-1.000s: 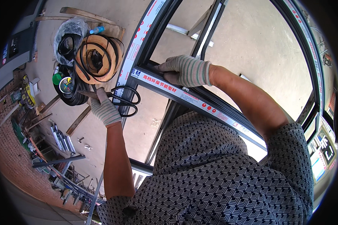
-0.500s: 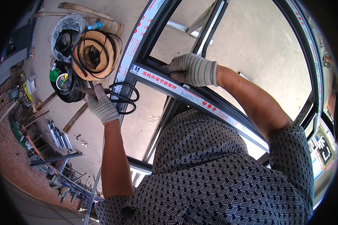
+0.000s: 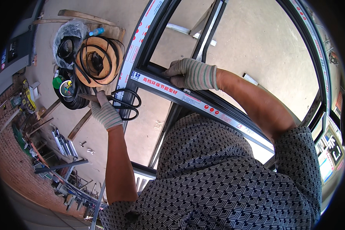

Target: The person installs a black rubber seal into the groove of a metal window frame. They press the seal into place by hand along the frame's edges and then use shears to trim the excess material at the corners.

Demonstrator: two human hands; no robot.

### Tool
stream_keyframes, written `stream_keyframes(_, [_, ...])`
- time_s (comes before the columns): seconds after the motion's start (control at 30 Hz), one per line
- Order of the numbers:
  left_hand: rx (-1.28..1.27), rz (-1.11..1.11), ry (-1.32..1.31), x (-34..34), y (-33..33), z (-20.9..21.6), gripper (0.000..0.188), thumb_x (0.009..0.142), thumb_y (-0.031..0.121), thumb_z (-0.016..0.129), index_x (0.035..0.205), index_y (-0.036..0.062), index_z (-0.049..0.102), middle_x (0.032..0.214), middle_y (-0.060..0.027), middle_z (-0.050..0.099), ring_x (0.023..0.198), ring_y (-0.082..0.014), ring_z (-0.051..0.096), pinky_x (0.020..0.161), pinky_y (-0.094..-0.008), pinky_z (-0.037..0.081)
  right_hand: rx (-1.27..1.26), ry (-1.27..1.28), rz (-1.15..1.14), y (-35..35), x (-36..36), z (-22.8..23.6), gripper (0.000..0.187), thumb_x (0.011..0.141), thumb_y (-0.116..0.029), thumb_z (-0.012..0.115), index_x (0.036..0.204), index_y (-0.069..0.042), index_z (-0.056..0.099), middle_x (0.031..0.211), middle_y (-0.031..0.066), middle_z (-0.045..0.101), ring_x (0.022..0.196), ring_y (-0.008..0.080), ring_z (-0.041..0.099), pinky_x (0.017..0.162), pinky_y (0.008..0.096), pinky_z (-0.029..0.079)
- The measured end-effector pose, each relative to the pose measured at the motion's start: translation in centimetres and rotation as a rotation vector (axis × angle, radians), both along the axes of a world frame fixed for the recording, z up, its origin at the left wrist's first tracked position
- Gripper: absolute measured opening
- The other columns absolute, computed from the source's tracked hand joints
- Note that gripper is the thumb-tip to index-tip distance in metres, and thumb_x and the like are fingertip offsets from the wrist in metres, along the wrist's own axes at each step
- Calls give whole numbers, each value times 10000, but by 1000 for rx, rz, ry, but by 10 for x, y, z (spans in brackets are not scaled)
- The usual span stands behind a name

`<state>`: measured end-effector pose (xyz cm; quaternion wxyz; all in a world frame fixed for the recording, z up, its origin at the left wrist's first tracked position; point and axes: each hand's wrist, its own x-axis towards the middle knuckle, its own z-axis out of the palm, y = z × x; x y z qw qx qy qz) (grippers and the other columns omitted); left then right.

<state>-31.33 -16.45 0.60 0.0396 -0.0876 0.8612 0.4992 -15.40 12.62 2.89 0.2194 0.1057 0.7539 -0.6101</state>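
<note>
My left hand [image 3: 104, 113], in a striped knit glove, is closed around the blade end of a pair of scissors [image 3: 126, 102]. Their black handle loops point right, over the left side of a dark window frame [image 3: 237, 112] covered in white and red printed film. My right hand [image 3: 193, 73], gloved alike, rests on the frame's near bar close to its left corner. Thumb and fingertips are pressed together at the bar's dark inner edge. Whatever they pinch there is hidden. A small metal piece [image 3: 186, 91] sits on the bar just below this hand.
Left of the frame stands a wooden spool [image 3: 112, 63] with black strip looped on it. Beside it are a plastic bag [image 3: 70, 32], a blue bottle [image 3: 97, 32] and a black coil [image 3: 80, 100]. Metal offcuts [image 3: 64, 143] and timber [image 3: 80, 122] lie on the floor.
The view has shifted slightly, so the frame appears a little lower and further left. Both hands keep almost the same place, the left still on the scissors and the right at the bar.
</note>
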Motion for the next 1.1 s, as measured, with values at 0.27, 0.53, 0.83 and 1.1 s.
stream_keyframes(0.27, [24,-30,-71,0,2,8,523,1001,376,668,1201,-106,625,986,-126,671,879,-193,598,815,-334,502,-63,-14,-37,0,-6,-7,402,971,-105,615,1360,-66,712,1190,138,772,1053,248,729,958,352,564])
stream_keyframes(0.53, [73,-18,-13,0,1,2,405,1005,296,681,1163,-77,686,997,-89,721,867,-159,653,776,-290,518,53,4,7,-1,-18,-4,383,976,-119,644,1340,-21,717,1169,168,755,1047,271,728,972,352,581])
stream_keyframes(0.83, [57,-62,2,0,3,5,426,1010,255,670,1242,-102,676,1082,-115,742,931,-165,667,816,-294,529,-36,4,-27,1,-19,-10,389,933,-105,708,1311,-13,732,1120,156,756,1018,254,726,956,351,584])
stream_keyframes(1.1, [76,-36,4,1,0,4,446,1009,261,667,1244,-117,673,1098,-133,747,956,-185,669,851,-310,532,-67,64,-105,-3,-17,-8,434,937,-149,686,1359,-53,711,1208,148,778,1033,232,741,984,323,558])
